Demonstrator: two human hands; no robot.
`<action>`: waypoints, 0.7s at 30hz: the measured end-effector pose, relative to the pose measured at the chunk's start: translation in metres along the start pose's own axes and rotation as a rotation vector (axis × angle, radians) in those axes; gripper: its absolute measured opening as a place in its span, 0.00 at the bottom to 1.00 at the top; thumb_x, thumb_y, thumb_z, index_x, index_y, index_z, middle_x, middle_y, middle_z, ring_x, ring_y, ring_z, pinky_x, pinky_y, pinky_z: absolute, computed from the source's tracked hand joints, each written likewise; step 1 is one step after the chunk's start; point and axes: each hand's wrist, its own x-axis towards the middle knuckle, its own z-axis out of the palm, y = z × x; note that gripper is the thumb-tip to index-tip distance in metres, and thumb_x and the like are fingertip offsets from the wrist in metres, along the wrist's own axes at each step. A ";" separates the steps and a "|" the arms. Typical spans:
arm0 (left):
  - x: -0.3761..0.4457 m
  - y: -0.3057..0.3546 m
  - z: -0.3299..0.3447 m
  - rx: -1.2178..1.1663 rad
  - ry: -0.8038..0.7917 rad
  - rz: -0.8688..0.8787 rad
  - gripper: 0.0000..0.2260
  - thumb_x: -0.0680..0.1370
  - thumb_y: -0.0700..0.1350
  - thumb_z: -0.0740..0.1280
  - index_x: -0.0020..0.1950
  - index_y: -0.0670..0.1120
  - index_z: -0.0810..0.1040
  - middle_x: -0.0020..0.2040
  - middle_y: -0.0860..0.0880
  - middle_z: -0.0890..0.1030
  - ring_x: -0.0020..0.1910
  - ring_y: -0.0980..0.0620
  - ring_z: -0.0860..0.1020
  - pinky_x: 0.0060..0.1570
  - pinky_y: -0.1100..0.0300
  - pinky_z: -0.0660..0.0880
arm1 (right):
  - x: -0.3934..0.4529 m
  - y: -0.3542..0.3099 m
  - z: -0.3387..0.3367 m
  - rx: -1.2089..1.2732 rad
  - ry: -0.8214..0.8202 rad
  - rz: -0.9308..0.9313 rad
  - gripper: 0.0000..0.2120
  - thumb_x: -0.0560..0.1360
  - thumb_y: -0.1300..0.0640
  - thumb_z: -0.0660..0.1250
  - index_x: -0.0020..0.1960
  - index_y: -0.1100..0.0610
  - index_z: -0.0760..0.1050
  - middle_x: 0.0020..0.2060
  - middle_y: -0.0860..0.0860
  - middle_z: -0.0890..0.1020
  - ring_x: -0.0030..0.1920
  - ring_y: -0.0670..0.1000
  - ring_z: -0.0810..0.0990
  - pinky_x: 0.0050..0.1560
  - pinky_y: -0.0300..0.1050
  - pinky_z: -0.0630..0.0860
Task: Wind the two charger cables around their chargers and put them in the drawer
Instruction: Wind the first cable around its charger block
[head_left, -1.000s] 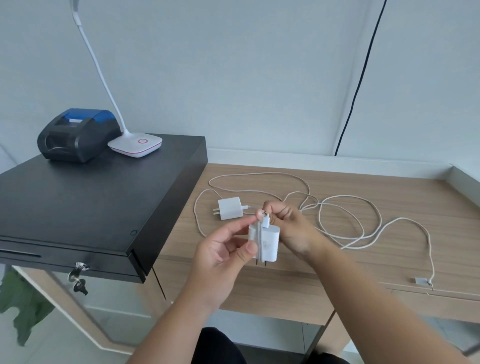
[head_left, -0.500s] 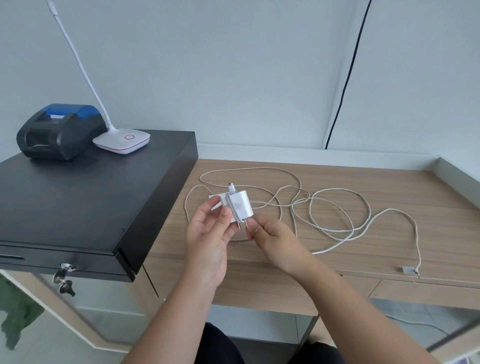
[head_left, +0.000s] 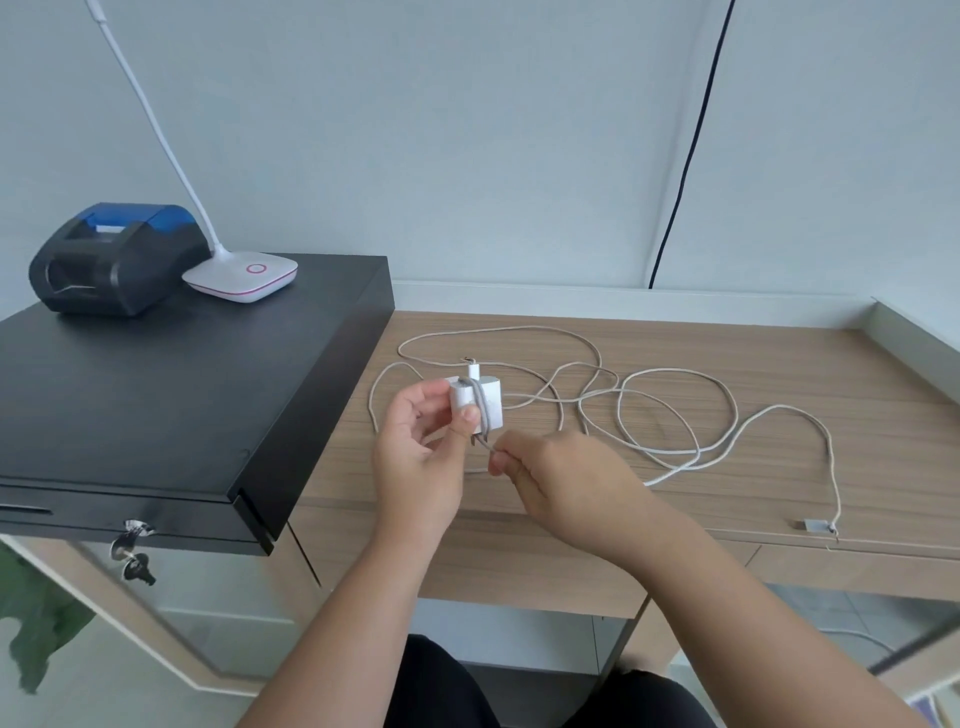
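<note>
white charger (head_left: 488, 402), cable (head_left: 675, 415) wrapped approx. twice

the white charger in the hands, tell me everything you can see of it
The charger is a small white block, smooth plastic by its look, held above the wooden desk. The left hand grips it between thumb and fingers. A pale cable already crosses its face in a couple of turns; the right hand pinches that cable just below it. Its prongs seem to point down, mostly hidden.
</note>
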 end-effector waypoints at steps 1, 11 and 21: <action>-0.002 0.000 0.001 0.043 -0.012 0.027 0.12 0.75 0.38 0.72 0.52 0.52 0.76 0.46 0.54 0.84 0.49 0.55 0.82 0.49 0.61 0.77 | 0.001 0.000 -0.003 -0.015 0.001 -0.016 0.09 0.80 0.51 0.57 0.52 0.50 0.76 0.33 0.49 0.76 0.39 0.59 0.79 0.36 0.47 0.72; -0.013 0.001 -0.009 0.234 -0.179 0.118 0.12 0.74 0.39 0.73 0.53 0.53 0.79 0.49 0.53 0.84 0.49 0.57 0.82 0.48 0.60 0.79 | 0.023 0.017 -0.051 -0.165 0.173 -0.175 0.11 0.78 0.45 0.62 0.48 0.51 0.79 0.35 0.49 0.81 0.37 0.52 0.78 0.34 0.44 0.73; -0.016 0.017 -0.015 0.069 -0.276 0.015 0.11 0.76 0.51 0.67 0.58 0.56 0.76 0.53 0.59 0.82 0.52 0.54 0.82 0.50 0.52 0.80 | 0.035 0.018 -0.033 0.541 0.299 -0.104 0.05 0.71 0.54 0.75 0.41 0.56 0.82 0.39 0.49 0.84 0.28 0.44 0.74 0.31 0.40 0.68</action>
